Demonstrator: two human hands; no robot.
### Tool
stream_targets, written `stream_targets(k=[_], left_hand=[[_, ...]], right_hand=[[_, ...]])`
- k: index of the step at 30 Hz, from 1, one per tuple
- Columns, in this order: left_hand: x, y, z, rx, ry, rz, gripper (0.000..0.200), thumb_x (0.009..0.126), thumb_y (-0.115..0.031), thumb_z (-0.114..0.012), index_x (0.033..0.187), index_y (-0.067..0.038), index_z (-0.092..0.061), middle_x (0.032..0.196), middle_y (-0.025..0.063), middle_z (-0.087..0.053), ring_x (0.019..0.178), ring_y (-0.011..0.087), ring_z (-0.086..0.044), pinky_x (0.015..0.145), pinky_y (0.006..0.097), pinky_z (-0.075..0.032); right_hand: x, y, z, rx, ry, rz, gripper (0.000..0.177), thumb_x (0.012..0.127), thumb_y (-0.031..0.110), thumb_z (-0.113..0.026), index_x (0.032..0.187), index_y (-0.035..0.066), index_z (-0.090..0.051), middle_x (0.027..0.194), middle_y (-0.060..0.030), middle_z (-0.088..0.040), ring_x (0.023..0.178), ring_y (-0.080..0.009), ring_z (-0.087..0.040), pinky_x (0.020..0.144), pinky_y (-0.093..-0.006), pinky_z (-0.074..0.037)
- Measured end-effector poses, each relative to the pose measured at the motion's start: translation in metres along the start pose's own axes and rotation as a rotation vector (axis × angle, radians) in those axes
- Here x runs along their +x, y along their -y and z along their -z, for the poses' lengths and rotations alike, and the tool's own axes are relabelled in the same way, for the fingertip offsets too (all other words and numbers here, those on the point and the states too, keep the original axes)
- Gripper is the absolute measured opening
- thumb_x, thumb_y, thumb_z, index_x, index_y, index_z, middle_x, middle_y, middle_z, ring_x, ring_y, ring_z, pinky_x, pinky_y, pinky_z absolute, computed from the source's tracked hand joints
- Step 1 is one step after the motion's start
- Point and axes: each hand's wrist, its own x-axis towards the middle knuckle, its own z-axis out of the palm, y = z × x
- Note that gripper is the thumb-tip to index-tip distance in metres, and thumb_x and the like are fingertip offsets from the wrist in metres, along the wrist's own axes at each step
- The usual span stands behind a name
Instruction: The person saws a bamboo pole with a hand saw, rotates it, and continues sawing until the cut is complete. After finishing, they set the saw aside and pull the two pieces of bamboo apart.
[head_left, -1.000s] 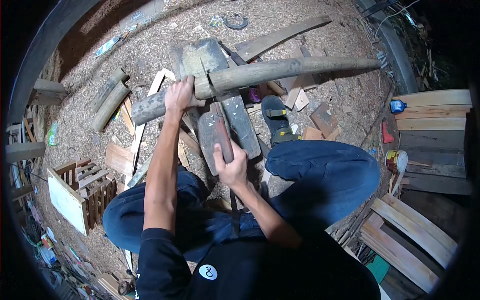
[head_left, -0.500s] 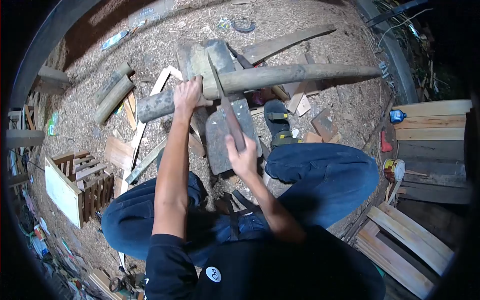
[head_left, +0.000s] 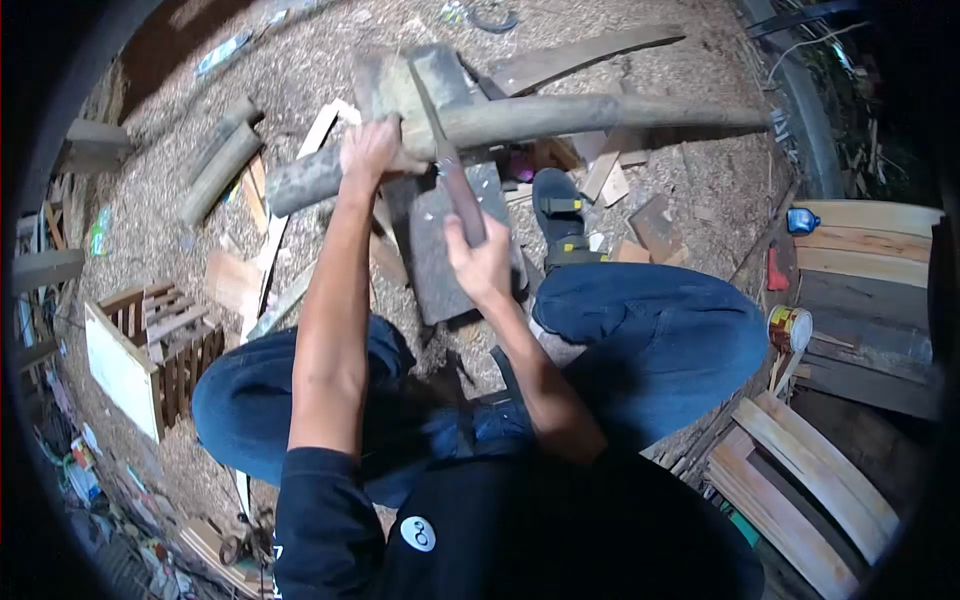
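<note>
A long round log (head_left: 540, 118) lies across the ground in front of me, its thick dark end at the left. My left hand (head_left: 370, 150) grips the log near that end. In my right hand (head_left: 482, 262) is the brown handle of a saw (head_left: 428, 105), whose narrow blade points away from me and crosses the log just right of my left hand. Under the log is a flat, worn wooden block (head_left: 435, 75), and a dark flat board (head_left: 455, 260) lies closer to me.
Two short log pieces (head_left: 222, 172) lie at the left, above a slatted wooden crate (head_left: 125, 370). Planks (head_left: 860, 250), a blue bottle (head_left: 801, 221) and a can (head_left: 790, 328) are at the right. A sandal (head_left: 557, 215) is on my foot beside wood scraps.
The view has shifted, so the log and block appear higher. The right hand and saw have moved slightly relative to the log; both hands keep their holds.
</note>
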Motion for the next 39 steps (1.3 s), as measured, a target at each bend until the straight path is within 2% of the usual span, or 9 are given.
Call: stream_targets(k=[7,8,11,23,25,26,29,33,39], left_hand=[[-0.005,-0.003,-0.006,0.016,-0.092,0.02,0.079,0.048,-0.058,-0.085,0.098,-0.004,-0.059,0.096,0.0177,-0.07,0.087,0.0349,-0.069,0.076,0.0438,-0.055],[-0.007,-0.006,-0.005,0.013,-0.105,0.009,0.078,0.048,-0.058,-0.085,0.097,-0.004,-0.059,0.095,0.0177,-0.07,0.087,0.0348,-0.069,0.075,0.0441,-0.055],[-0.005,0.0,-0.004,0.022,-0.121,0.002,0.076,0.048,-0.058,-0.085,0.095,-0.004,-0.058,0.094,0.018,-0.069,0.086,0.0349,-0.069,0.074,0.0444,-0.054],[0.003,0.006,-0.017,0.002,-0.132,-0.047,0.077,0.049,-0.057,-0.085,0.1,-0.006,-0.056,0.09,0.0167,-0.069,0.08,0.0339,-0.069,0.068,0.0439,-0.055],[-0.01,-0.007,-0.014,0.006,-0.16,0.005,0.08,0.048,-0.057,-0.085,0.101,-0.004,-0.056,0.089,0.0153,-0.068,0.081,0.0336,-0.069,0.07,0.042,-0.056],[-0.024,-0.017,-0.011,0.012,-0.022,0.073,0.081,0.051,-0.057,-0.084,0.105,-0.004,-0.056,0.095,0.016,-0.067,0.083,0.0316,-0.069,0.071,0.0417,-0.056],[-0.053,-0.017,-0.064,0.198,-0.344,-0.055,0.066,0.062,-0.041,-0.08,0.109,-0.003,-0.055,0.101,0.0117,-0.065,0.096,0.0251,-0.064,0.084,0.0383,-0.05],[-0.06,-0.033,-0.035,0.02,-0.464,-0.033,0.054,0.06,-0.03,-0.08,0.102,-0.005,-0.058,0.092,0.0085,-0.063,0.093,0.0235,-0.064,0.081,0.0365,-0.048],[-0.053,-0.029,-0.019,-0.045,-0.365,-0.028,0.067,0.047,-0.044,-0.087,0.094,-0.007,-0.057,0.089,0.0072,-0.065,0.087,0.0246,-0.066,0.078,0.0377,-0.051]], right_hand=[[-0.03,0.01,-0.002,0.045,0.018,0.003,0.02,0.089,0.013,-0.061,0.078,-0.002,-0.06,0.058,-0.0015,-0.051,0.055,-0.0079,-0.049,0.05,-0.0288,-0.039],[-0.028,0.0,-0.007,-0.046,-0.026,0.132,0.017,0.087,0.011,-0.06,0.075,0.001,-0.061,0.053,-0.0015,-0.053,0.046,-0.0101,-0.049,0.043,-0.0304,-0.038],[-0.02,0.008,0.011,0.055,-0.048,0.002,0.017,0.087,0.012,-0.06,0.074,0.001,-0.061,0.053,-0.0007,-0.053,0.045,-0.0092,-0.048,0.042,-0.0295,-0.037],[0.003,0.008,0.018,-0.045,0.027,0.042,0.016,0.086,0.01,-0.061,0.076,-0.003,-0.06,0.056,-0.0073,-0.055,0.054,-0.0101,-0.052,0.051,-0.032,-0.042],[0.023,0.012,0.01,0.036,0.022,-0.083,0.017,0.084,0.012,-0.062,0.076,-0.003,-0.06,0.057,-0.0097,-0.057,0.056,-0.0134,-0.058,0.053,-0.0333,-0.044],[0.041,0.003,-0.006,-0.022,-0.008,-0.042,0.017,0.083,0.013,-0.063,0.076,-0.003,-0.061,0.058,-0.0113,-0.057,0.056,-0.0162,-0.059,0.053,-0.0344,-0.045],[0.052,-0.02,-0.043,-0.11,0.096,0.087,0.023,0.085,0.018,-0.064,0.081,-0.004,-0.062,0.064,-0.0113,-0.06,0.06,-0.0135,-0.053,0.057,-0.0343,-0.045],[0.052,-0.021,-0.042,0.079,-0.032,0.123,0.02,0.087,0.015,-0.061,0.083,-0.005,-0.061,0.064,-0.0091,-0.058,0.06,-0.0125,-0.052,0.056,-0.0323,-0.044],[0.046,0.002,0.009,0.054,0.002,0.097,0.025,0.09,0.02,-0.062,0.078,-0.002,-0.06,0.061,-0.0022,-0.051,0.058,-0.0088,-0.047,0.052,-0.0296,-0.037]])
